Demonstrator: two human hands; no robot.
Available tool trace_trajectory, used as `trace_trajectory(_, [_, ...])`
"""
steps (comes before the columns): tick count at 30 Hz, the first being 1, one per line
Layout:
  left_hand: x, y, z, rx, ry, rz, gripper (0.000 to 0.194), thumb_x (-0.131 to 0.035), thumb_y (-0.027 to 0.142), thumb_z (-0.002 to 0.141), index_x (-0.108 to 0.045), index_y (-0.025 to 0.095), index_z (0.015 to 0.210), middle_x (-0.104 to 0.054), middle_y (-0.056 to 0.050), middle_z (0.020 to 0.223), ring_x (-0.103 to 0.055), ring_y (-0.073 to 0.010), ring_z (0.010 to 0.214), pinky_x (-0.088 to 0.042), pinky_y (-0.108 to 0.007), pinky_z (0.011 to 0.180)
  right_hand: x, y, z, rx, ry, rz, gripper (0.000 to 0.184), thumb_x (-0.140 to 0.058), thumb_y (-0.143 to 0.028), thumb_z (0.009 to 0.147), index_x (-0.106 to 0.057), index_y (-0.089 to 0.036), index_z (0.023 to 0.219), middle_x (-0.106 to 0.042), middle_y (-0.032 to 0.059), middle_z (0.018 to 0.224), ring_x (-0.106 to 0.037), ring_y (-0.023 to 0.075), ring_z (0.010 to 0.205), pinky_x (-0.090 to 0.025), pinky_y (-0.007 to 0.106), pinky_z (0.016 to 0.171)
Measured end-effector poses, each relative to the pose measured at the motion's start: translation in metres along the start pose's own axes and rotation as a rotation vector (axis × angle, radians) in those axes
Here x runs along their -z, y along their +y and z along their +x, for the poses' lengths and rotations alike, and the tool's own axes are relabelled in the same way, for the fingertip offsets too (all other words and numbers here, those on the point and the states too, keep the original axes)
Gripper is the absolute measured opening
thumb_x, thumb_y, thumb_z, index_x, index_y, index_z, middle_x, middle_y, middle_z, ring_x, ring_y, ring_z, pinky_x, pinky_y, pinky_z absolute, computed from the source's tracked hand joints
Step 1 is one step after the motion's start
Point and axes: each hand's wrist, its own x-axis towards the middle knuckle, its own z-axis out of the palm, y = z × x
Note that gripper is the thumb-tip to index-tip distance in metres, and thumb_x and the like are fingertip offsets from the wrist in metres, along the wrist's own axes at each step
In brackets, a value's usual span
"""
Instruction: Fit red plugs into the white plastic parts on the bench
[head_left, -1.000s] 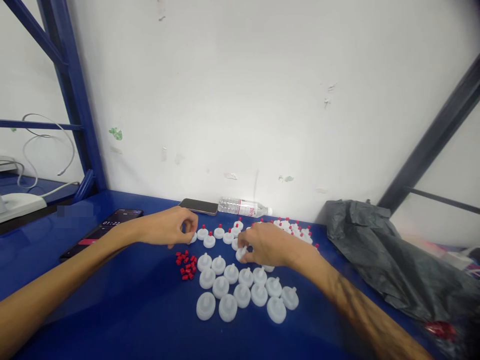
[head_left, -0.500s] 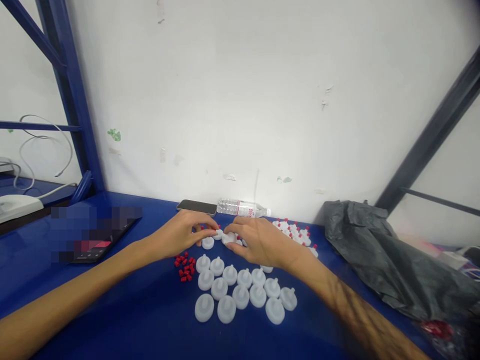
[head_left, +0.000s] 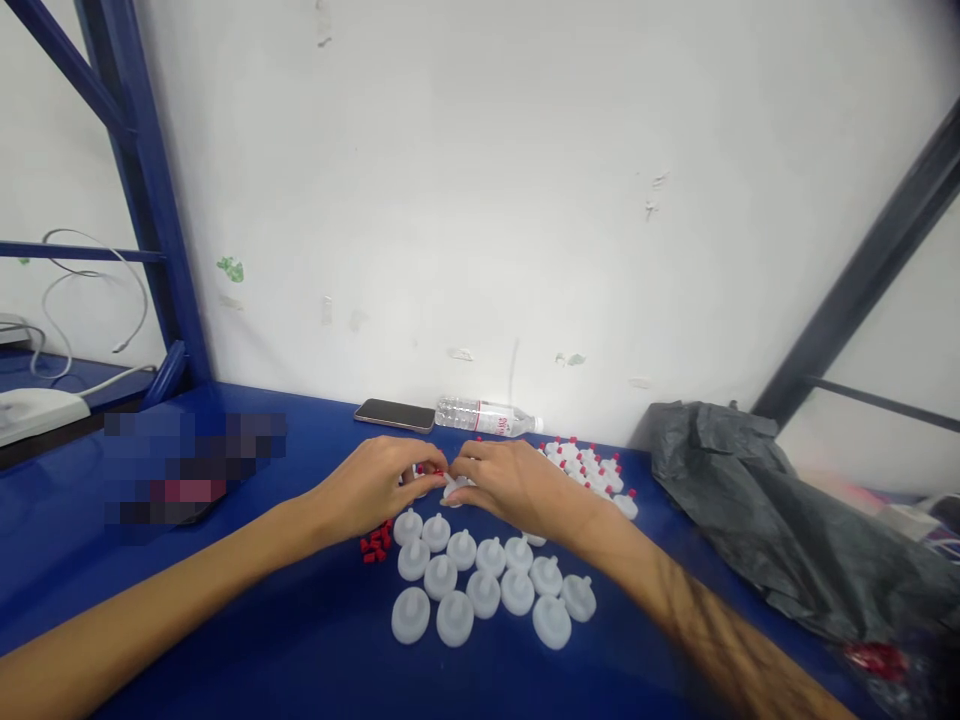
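Between thumb and fingers, my left hand (head_left: 382,480) pinches a small red cap (head_left: 439,473). My right hand (head_left: 517,485) is closed on a white round lid with a nozzle (head_left: 454,491), tilted toward the left hand. The red cap is at or very near the nozzle tip; whether they touch I cannot tell. Loose red caps (head_left: 375,545) lie in a pile below my left wrist. In front of the hands stand several white lids (head_left: 484,592), nozzles up and uncapped. Behind my right hand is a group of white lids with red tips (head_left: 581,465).
By the wall lie a phone (head_left: 395,415) and a clear plastic bottle (head_left: 487,416) on its side. A dark grey plastic bag (head_left: 720,490) covers the right of the blue table (head_left: 300,640). A dark, partly pixelated object (head_left: 195,490) sits at left, near a blue metal frame (head_left: 150,200).
My left hand has moved slightly right and down, bringing a red cap to the nozzle of the lid in my right hand. The right hand has barely moved.
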Motion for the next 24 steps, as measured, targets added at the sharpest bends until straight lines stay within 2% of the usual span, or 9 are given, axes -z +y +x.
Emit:
trace_trajectory(4, [0.0, 0.004, -0.001, -0.003, 0.006, 0.014, 0.026, -0.074, 0.044, 0.118, -0.095, 0.028, 0.119, -0.098, -0.004, 0.104, -0.084, -0.025, 0.082, -0.06, -0.035, 0.079, 0.002, -0.002, 0.001, -0.04, -0.048, 0.009, 0.016, -0.085, -0.041, 0.13, -0.091, -0.026, 0.133, -0.096, 0.0066, 0.105, -0.091, 0.029, 0.091, -0.061, 0.037, 0.075])
trace_trajectory(7, [-0.001, 0.003, -0.003, -0.022, 0.01, 0.037, 0.022, -0.076, 0.041, 0.117, -0.093, 0.027, 0.116, -0.097, -0.004, 0.101, -0.084, -0.0252, 0.081, -0.061, -0.035, 0.08, 0.0, -0.001, 0.001, -0.064, -0.008, 0.08, 0.019, -0.09, -0.04, 0.127, -0.086, -0.028, 0.14, -0.095, 0.0041, 0.099, -0.091, 0.0312, 0.089, -0.059, 0.038, 0.074])
trace_trajectory(10, [-0.004, 0.0, -0.004, -0.057, 0.005, 0.078, 0.02, -0.076, 0.033, 0.119, -0.094, 0.025, 0.117, -0.098, -0.007, 0.103, -0.087, -0.0261, 0.083, -0.061, -0.035, 0.082, 0.0, -0.002, 0.0, -0.091, 0.022, 0.155, 0.042, -0.093, -0.037, 0.123, -0.074, -0.027, 0.159, -0.099, 0.0053, 0.11, -0.094, 0.0343, 0.097, -0.063, 0.041, 0.079])
trace_trajectory(12, [-0.005, -0.002, -0.005, -0.078, 0.017, 0.097, 0.022, -0.075, 0.03, 0.121, -0.096, 0.024, 0.119, -0.1, -0.009, 0.106, -0.088, -0.0269, 0.088, -0.062, -0.035, 0.084, 0.001, -0.003, 0.0, -0.113, 0.016, 0.189, 0.05, -0.093, -0.035, 0.123, -0.068, -0.026, 0.166, -0.1, 0.0073, 0.115, -0.097, 0.036, 0.103, -0.067, 0.043, 0.086])
trace_trajectory(15, [-0.005, -0.001, -0.004, -0.059, 0.056, 0.068, 0.023, -0.076, 0.032, 0.121, -0.097, 0.023, 0.119, -0.101, -0.009, 0.11, -0.09, -0.0276, 0.092, -0.063, -0.034, 0.084, 0.003, -0.005, -0.001, -0.143, 0.08, 0.241, 0.042, -0.087, -0.034, 0.126, -0.072, -0.029, 0.165, -0.1, 0.0109, 0.127, -0.098, 0.0372, 0.117, -0.072, 0.045, 0.099])
trace_trajectory(17, [-0.002, 0.002, -0.003, -0.009, 0.093, -0.015, 0.023, -0.077, 0.034, 0.119, -0.097, 0.023, 0.117, -0.1, -0.008, 0.108, -0.088, -0.0259, 0.085, -0.062, -0.033, 0.078, 0.003, -0.003, -0.001, -0.141, 0.147, 0.291, 0.042, -0.089, -0.032, 0.124, -0.075, -0.033, 0.163, -0.099, 0.0106, 0.137, -0.097, 0.0366, 0.125, -0.074, 0.046, 0.108])
trace_trajectory(21, [0.004, 0.008, 0.0, 0.107, 0.137, -0.205, 0.029, -0.08, 0.047, 0.118, -0.095, 0.022, 0.116, -0.098, -0.006, 0.104, -0.082, -0.0224, 0.067, -0.058, -0.033, 0.067, -0.002, 0.007, 0.0, -0.06, 0.236, 0.346, 0.053, -0.099, -0.021, 0.114, -0.079, -0.036, 0.161, -0.094, 0.01, 0.158, -0.094, 0.0373, 0.142, -0.078, 0.052, 0.121])
trace_trajectory(24, [0.008, 0.01, 0.0, 0.145, 0.145, -0.187, 0.032, -0.08, 0.049, 0.117, -0.095, 0.021, 0.123, -0.099, -0.007, 0.108, -0.08, -0.0215, 0.066, -0.056, -0.034, 0.068, -0.008, 0.015, 0.0, 0.02, 0.314, 0.348, 0.049, -0.092, -0.016, 0.116, -0.081, -0.033, 0.161, -0.093, 0.0115, 0.162, -0.094, 0.0346, 0.143, -0.079, 0.052, 0.123])
